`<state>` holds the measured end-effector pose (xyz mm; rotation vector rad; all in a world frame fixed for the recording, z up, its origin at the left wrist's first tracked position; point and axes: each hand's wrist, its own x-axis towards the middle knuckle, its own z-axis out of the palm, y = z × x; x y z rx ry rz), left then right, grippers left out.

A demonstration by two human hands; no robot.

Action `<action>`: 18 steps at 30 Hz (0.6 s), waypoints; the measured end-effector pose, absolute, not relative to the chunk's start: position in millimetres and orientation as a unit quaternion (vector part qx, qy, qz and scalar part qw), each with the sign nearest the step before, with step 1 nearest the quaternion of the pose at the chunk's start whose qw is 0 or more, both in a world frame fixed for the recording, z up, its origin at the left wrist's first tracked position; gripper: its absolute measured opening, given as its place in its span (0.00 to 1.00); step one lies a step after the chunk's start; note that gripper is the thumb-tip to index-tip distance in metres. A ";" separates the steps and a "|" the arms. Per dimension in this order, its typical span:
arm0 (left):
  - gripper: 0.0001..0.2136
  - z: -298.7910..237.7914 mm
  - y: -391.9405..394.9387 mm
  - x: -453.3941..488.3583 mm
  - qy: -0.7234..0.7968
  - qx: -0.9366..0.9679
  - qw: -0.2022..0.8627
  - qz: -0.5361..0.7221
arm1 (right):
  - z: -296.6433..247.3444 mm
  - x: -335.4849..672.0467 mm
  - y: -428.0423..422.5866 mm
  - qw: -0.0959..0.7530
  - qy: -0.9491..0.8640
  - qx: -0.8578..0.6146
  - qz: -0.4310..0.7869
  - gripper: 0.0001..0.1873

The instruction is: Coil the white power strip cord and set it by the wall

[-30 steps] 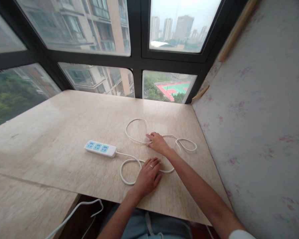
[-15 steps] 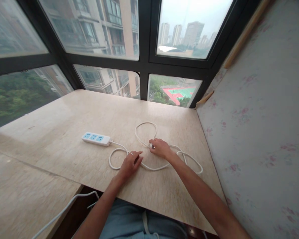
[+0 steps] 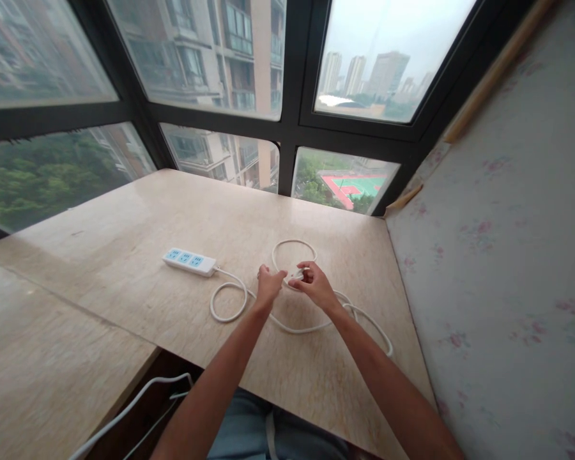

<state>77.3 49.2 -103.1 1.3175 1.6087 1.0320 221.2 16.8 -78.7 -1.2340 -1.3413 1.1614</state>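
Observation:
A white power strip (image 3: 190, 262) with blue socket faces lies left of my hands, its white cord (image 3: 232, 286) looping across the tabletop. My right hand (image 3: 315, 285) is closed on a white plug (image 3: 296, 275), pinched between thumb and fingers just above the surface. Close by on the left, my left hand (image 3: 269, 285) has its thumb stretched toward the plug and apart from the fingers. Nothing shows in it, though its palm side is partly hidden. One loop of cord rises behind both hands, and more coils lie to the right under my right forearm.
The stone-patterned tabletop (image 3: 124, 223) meets dark-framed windows (image 3: 290, 102) at the back and a flowered wall (image 3: 489, 255) on the right. At the lower left, another white cable (image 3: 138, 395) runs over a dark gap beside the table's edge.
My left hand has moved up and right from the small cord loop to beside the plug. My right hand has turned the plug into clearer view. The camera view has shifted slightly.

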 end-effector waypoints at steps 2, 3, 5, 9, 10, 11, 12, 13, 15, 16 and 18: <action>0.26 -99.8 54.5 79.6 0.624 0.446 0.482 0.423 | -76.3 225.3 18.7 0.471 -0.522 -0.477 0.528 0.27; 0.23 -97.5 56.5 80.3 0.612 0.420 0.513 0.430 | -75.2 227.9 20.0 0.463 -0.518 -0.464 0.549 0.27; 0.18 -92.9 59.9 81.4 0.586 0.421 0.532 0.443 | -73.4 233.8 23.2 0.437 -0.530 -0.447 0.574 0.26; 0.18 -87.1 64.1 82.7 0.502 0.454 0.526 0.515 | -67.8 246.7 29.4 0.370 -0.599 -0.469 0.533 0.20; 0.18 -86.5 64.8 83.3 0.470 0.458 0.534 0.533 | -65.3 249.6 30.9 0.361 -0.616 -0.478 0.512 0.18; 0.19 -86.0 65.5 84.3 0.438 0.457 0.548 0.547 | -62.3 252.1 32.3 0.358 -0.629 -0.485 0.491 0.17; 0.19 -85.7 66.3 85.6 0.408 0.450 0.570 0.554 | -59.0 254.1 33.8 0.361 -0.638 -0.491 0.470 0.16; 0.20 -85.4 67.4 87.3 0.380 0.438 0.593 0.558 | -55.6 255.6 35.3 0.370 -0.644 -0.496 0.451 0.16; 0.21 -84.9 70.3 92.2 0.333 0.412 0.633 0.565 | -49.3 256.6 38.5 0.395 -0.642 -0.500 0.426 0.16; 0.21 -84.4 72.2 95.3 0.314 0.400 0.644 0.571 | -46.7 256.0 40.1 0.410 -0.636 -0.503 0.419 0.17; 0.21 -83.1 76.2 102.7 0.279 0.375 0.660 0.588 | -42.9 253.0 42.5 0.441 -0.617 -0.509 0.407 0.18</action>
